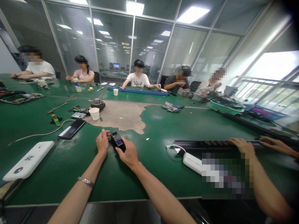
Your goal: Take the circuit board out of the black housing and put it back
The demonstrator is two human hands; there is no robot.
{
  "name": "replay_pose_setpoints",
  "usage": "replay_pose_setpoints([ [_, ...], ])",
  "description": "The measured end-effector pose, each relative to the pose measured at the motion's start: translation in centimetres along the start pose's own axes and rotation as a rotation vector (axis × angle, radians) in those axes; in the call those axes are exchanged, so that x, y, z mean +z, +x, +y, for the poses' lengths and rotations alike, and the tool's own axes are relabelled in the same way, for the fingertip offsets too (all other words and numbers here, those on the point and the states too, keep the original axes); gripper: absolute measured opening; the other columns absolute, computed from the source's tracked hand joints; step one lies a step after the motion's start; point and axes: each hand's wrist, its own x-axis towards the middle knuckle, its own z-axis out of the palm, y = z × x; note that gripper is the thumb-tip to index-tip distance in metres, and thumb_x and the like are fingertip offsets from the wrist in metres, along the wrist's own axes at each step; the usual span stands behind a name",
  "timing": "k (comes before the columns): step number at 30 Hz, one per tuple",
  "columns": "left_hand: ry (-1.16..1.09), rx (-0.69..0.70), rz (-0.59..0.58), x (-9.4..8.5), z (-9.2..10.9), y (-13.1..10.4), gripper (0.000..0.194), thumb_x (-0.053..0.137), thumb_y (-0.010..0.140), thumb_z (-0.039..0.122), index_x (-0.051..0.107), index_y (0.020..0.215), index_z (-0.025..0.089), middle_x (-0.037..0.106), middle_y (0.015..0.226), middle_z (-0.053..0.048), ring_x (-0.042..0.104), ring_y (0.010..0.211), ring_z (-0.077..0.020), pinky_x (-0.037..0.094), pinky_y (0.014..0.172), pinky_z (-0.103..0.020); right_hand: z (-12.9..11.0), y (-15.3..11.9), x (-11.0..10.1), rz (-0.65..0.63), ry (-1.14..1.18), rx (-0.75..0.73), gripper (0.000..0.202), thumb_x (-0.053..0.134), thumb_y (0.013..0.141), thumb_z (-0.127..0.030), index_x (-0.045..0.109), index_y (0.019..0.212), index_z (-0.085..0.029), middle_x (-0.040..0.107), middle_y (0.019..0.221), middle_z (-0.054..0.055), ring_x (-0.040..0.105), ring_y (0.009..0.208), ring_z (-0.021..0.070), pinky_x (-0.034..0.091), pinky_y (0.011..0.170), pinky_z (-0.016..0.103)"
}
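A small black device (118, 141) with a lit, bluish screen is gripped by my right hand (129, 153), thumb on its near side and fingers along its right edge. My left hand (103, 142) is just left of the device, its fingers curled loosely with a gap between them and the device; nothing shows in it. To the left of my hands a black phone (73, 128) lies on the green table (154, 174), beside a white power bank (29, 160) marked 25.
Behind the phone are a paper cup (94, 114), small electronic parts and a dark round unit (98, 104). Gloves (172, 107) lie further back. At right, another person's hands rest on a long black bar (210, 145) near a white strip (192, 163). Several people sit across the table.
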Motion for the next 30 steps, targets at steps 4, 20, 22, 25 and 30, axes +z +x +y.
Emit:
replay_pose_setpoints([
  [4,-0.022,-0.010,-0.010,-0.1,-0.2,0.2,0.066,0.030,0.087,0.065,0.071,0.091,0.014,0.071,0.077,-0.011,0.063,0.063,-0.0184,0.046,0.056,-0.027,-0.1,0.1,0.0,0.023,0.023,0.035,0.056,0.068,0.080,-0.033,0.053,0.132,-0.018,0.066,0.119,0.011,0.062,0.106,0.0259,0.048,0.095,0.041],
  [20,0.100,-0.091,-0.121,-0.2,0.0,1.4,0.070,0.026,0.086,0.068,0.071,0.091,0.015,0.073,0.079,-0.011,0.065,0.064,-0.0201,0.047,0.055,-0.029,2.8,2.6,-3.9,0.007,-0.082,0.274,0.045,0.067,0.069,-0.027,0.061,0.113,-0.021,0.071,0.097,0.007,0.066,0.089,0.0260,0.053,0.083,0.039],
  [22,0.096,-0.130,-0.157,-0.5,0.3,1.9,0.071,0.028,0.084,0.070,0.071,0.090,0.013,0.073,0.078,-0.012,0.065,0.061,-0.0200,0.046,0.051,-0.028,3.2,2.5,-4.0,-0.002,-0.085,0.253,0.055,0.070,0.065,-0.027,0.059,0.118,-0.018,0.069,0.106,0.011,0.063,0.099,0.0290,0.050,0.089,0.042],
  [25,0.138,-0.124,-0.187,-0.8,0.7,2.6,0.072,0.030,0.083,0.071,0.072,0.086,0.013,0.073,0.076,-0.012,0.061,0.053,-0.0179,0.044,0.049,-0.028,3.5,2.5,-4.1,-0.007,-0.080,0.212,0.063,0.069,0.064,-0.026,0.056,0.125,-0.016,0.064,0.118,0.013,0.059,0.109,0.0297,0.046,0.097,0.044],
  [30,0.193,-0.139,-0.228,-0.9,0.9,3.0,0.071,0.030,0.082,0.070,0.072,0.082,0.013,0.073,0.071,-0.011,0.054,0.043,-0.0151,0.039,0.044,-0.027,3.1,2.8,-4.2,0.000,-0.042,0.188,0.047,0.064,0.073,-0.025,0.060,0.119,-0.020,0.069,0.109,0.008,0.065,0.098,0.0246,0.052,0.089,0.038],
])
